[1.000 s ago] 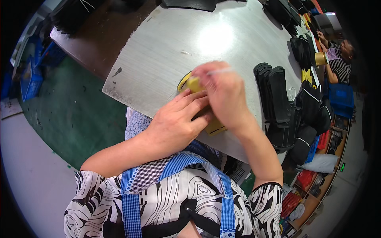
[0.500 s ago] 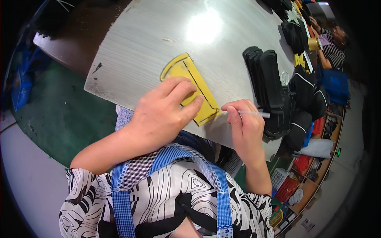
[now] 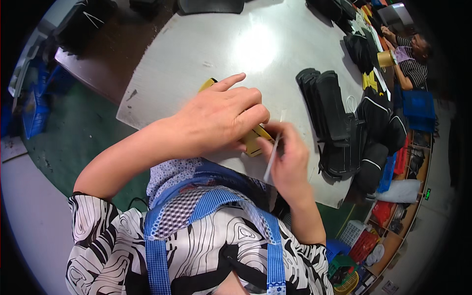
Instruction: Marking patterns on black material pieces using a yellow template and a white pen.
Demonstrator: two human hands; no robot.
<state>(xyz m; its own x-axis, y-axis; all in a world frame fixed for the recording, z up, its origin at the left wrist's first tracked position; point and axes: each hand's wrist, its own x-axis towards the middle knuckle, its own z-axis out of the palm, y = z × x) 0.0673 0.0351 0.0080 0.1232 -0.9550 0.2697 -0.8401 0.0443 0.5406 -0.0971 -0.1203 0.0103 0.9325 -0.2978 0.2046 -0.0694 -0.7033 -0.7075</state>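
Observation:
A flat yellow template (image 3: 254, 146) with dark slots lies mostly hidden under my left hand (image 3: 221, 114), near the front of the pale worktable (image 3: 172, 64). The left fingers curl over it with the thumb at its near edge, and one finger sticks out toward the far side. My right hand (image 3: 291, 164), slightly blurred, is closed with a slim whitish pen-like stick (image 3: 273, 156) between its fingers. Its fingertips are at the template's right end; whether they also grip it I cannot tell.
Stacked black padded pieces (image 3: 334, 113) sit to the right on the table, beside black pouches with white trim (image 3: 376, 115). Another person (image 3: 410, 61) sits at far right. Shelving with a white basket (image 3: 351, 232) stands at lower right, blue crates (image 3: 37, 110) at left.
My left hand has moved right and now covers most of the template. The right hand has shifted left to the template's end, and the stick has turned from nearly level to steep.

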